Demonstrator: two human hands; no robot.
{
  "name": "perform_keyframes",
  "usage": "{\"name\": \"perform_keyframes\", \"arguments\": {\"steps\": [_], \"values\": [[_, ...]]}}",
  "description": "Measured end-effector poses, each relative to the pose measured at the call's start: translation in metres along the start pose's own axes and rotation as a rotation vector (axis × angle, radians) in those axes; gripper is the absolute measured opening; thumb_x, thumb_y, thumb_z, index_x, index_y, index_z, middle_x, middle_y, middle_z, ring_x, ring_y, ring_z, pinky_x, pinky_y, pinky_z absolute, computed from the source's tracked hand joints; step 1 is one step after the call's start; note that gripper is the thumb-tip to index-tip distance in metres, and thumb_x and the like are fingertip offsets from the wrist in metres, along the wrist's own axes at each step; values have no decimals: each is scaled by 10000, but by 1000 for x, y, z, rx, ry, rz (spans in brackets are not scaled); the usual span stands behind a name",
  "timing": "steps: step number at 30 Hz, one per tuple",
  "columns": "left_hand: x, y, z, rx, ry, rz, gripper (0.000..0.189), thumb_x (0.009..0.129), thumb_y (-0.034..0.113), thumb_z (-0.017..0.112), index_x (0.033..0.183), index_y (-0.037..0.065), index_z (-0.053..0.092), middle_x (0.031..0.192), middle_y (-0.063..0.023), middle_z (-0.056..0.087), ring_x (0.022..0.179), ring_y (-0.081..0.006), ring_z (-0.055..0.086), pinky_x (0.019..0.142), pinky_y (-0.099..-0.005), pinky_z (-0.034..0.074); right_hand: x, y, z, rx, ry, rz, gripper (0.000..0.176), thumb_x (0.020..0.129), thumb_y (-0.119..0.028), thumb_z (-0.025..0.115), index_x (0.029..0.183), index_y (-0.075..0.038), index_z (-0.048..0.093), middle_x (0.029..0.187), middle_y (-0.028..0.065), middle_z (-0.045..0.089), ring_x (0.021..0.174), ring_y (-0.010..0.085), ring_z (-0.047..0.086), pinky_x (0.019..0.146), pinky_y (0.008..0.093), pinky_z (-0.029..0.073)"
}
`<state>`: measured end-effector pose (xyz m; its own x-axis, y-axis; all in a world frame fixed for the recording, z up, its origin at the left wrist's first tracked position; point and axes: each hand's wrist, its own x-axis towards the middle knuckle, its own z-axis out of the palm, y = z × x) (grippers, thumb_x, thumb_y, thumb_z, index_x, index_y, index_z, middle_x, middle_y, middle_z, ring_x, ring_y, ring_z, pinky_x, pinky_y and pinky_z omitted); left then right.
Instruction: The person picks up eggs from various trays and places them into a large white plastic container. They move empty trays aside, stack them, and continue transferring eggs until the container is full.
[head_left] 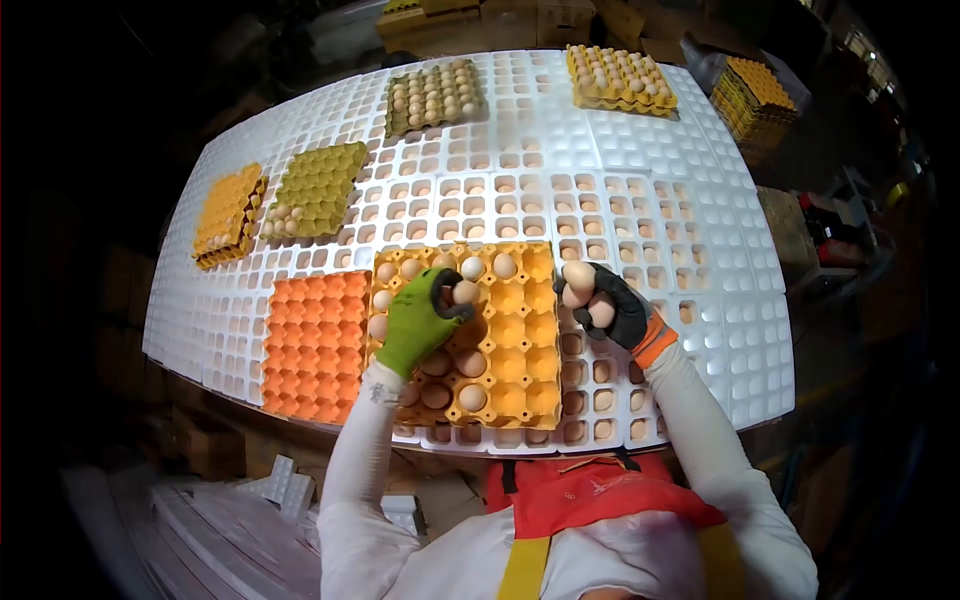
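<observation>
My left hand (425, 315), in a green and black glove, is over the yellow egg tray (510, 325), its fingers curled round an egg (465, 292). Other eggs sit in the left and middle cups of this tray, while most cups on its right side hold none. Just off the tray's right edge, my right hand (613, 312), in a black glove with an orange cuff, holds several eggs (578, 275) in its bent fingers. White foam trays (630, 215) with eggs in many of their cups lie beneath and around.
An orange tray (315, 345) without eggs adjoins the yellow one. Farther off are a green tray (318, 190), a yellow stack (228, 215) at the left, and two egg-filled trays at the back, one greenish (435, 97), one yellow (620, 80). More trays (757, 95) are stacked behind right.
</observation>
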<state>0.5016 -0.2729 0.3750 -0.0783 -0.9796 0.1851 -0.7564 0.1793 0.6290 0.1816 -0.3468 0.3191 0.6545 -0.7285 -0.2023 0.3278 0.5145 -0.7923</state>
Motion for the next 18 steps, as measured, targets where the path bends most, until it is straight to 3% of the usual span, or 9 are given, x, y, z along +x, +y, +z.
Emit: {"name": "perform_keyframes", "arguments": {"steps": [1,3,4,7,8,11,14,17,18], "values": [[-6,-15,-1,-376,-30,-219,362,882,157,696,1217,54,605,1162,-79,647,973,-216,667,819,-352,550,-5,4,1,89,-50,-3,470,1043,-401,475,1336,-47,575,1060,58,683,699,72,589,531,207,460],[-9,-20,-10,-1066,66,-382,442,910,117,670,1334,74,552,1177,-61,633,1017,-186,653,875,-320,544,-17,13,4,273,-8,61,478,1036,-400,484,1336,-36,562,1073,85,669,686,115,591,545,243,490],[-5,-22,-10,-1164,107,-329,521,909,61,649,1405,78,491,1191,-80,629,1027,-198,647,869,-293,545,-22,15,6,369,-12,94,474,1032,-390,496,1347,-39,550,1056,107,660,691,153,598,556,270,501],[24,-28,-15,-771,-69,-264,452,832,102,744,1271,105,638,1193,-46,636,1043,-169,625,808,-303,529,-30,31,4,477,-21,112,479,1029,-385,507,1351,-32,538,1071,150,656,715,206,626,576,305,533],[35,-19,-6,-212,62,37,445,757,132,807,1187,180,700,1149,-49,631,974,-209,640,758,-343,524,-35,31,9,485,8,107,474,1030,-384,505,1346,-31,541,1084,155,659,724,207,632,581,303,537],[57,7,10,670,-124,47,411,701,186,837,1097,221,731,1131,-62,616,940,-306,640,808,-418,533,-53,32,17,398,86,100,453,1036,-380,497,1316,-28,554,1101,134,666,722,170,626,564,272,516],[71,2,20,706,-228,-55,395,702,222,838,1085,223,741,1129,-71,641,950,-318,653,824,-412,534,-72,27,23,319,167,95,446,1035,-378,500,1303,-27,560,1031,69,653,661,113,557,511,243,433],[62,-5,-12,202,-127,-43,404,745,228,824,1139,207,740,1073,-74,668,953,-278,668,825,-396,541,-96,15,16,398,100,88,474,1026,-411,506,1281,-17,573,943,68,650,645,117,563,510,243,434],[60,-7,-17,-95,-150,-10,454,786,252,819,1215,147,714,1022,-37,688,922,-174,664,792,-321,542,-105,13,11,402,128,108,505,1017,-443,510,1257,-5,585,888,76,653,608,128,566,486,241,432]]}}
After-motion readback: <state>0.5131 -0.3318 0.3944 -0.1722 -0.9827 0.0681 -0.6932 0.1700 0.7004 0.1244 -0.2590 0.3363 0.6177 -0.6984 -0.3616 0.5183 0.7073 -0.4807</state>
